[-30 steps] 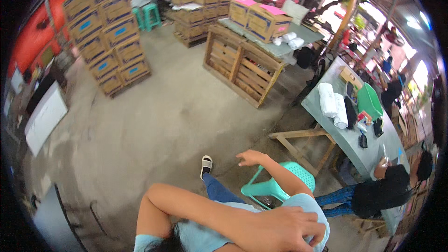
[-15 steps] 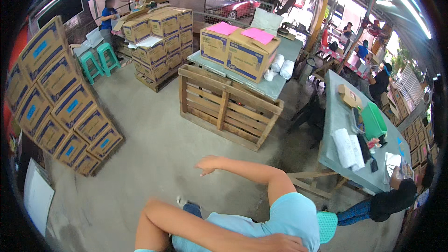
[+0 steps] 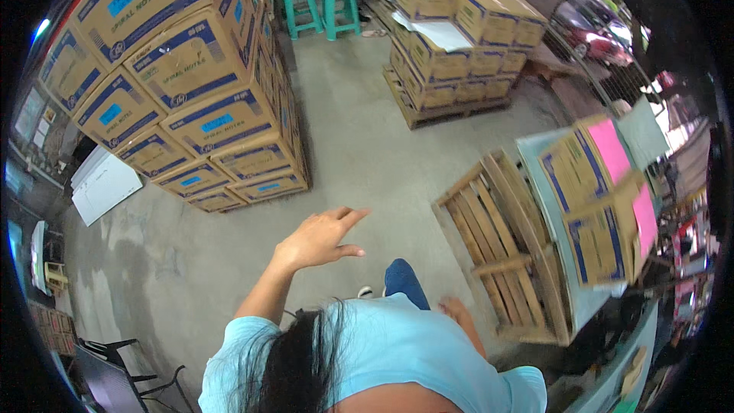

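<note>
Looking down at our own light blue shirt (image 3: 397, 344) in the lower middle of the frame. Our left hand (image 3: 317, 239) is raised mid-frame over the concrete floor (image 3: 367, 145), fingers (image 3: 348, 218) spread loose, holding nothing. Our right hand (image 3: 456, 310) hangs low beside the wooden pallet (image 3: 505, 252) at centre right — it's blurry, so we can't tell if those fingers are curled or not. A big stack of cardboard boxes (image 3: 183, 84) fills the upper left, more boxes sit on a pallet (image 3: 451, 38) up top, and two teal stools (image 3: 323, 6) stand near the top edge.
</note>
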The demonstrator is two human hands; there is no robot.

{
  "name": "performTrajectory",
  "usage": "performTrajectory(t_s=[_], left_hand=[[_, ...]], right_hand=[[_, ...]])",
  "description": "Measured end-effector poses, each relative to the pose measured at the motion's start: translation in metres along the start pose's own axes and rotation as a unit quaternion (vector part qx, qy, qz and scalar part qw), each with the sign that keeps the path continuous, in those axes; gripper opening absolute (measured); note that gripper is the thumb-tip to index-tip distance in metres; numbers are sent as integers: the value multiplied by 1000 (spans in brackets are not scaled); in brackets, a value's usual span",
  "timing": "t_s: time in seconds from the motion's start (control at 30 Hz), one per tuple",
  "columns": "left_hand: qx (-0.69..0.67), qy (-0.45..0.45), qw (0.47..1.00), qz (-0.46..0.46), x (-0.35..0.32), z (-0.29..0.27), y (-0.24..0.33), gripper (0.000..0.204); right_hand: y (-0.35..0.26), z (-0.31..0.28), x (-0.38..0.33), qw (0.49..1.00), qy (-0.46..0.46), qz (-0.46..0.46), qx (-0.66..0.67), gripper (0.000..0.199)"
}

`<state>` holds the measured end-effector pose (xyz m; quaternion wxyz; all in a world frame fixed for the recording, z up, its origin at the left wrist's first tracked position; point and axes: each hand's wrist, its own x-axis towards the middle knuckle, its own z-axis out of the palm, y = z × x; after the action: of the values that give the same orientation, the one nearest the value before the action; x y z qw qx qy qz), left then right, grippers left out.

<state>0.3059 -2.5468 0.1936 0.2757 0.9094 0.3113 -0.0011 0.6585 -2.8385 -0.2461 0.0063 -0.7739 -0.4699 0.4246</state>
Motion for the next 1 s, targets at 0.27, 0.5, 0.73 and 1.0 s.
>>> performTrajectory(t_s=[0.27, 0.5, 0.73, 1.0], left_hand=[[-92, 34, 995, 23, 250, -100, -127, 77], [-144, 68, 987, -13, 403, -242, -232, 77], [-251, 105, 962, 22, 548, -331, -422, 77], [-402, 173, 896, 78, 723, -517, -656, 77]], right_hand=[[-10, -167, 227, 943, -90, 261, 185, 41], [-192, -452, 639, 995, 85, 45, 39, 39], [-680, -679, 865, 896, 95, -330, 282, 36], [-863, -718, 1035, 941, -87, -326, 4, 49]])
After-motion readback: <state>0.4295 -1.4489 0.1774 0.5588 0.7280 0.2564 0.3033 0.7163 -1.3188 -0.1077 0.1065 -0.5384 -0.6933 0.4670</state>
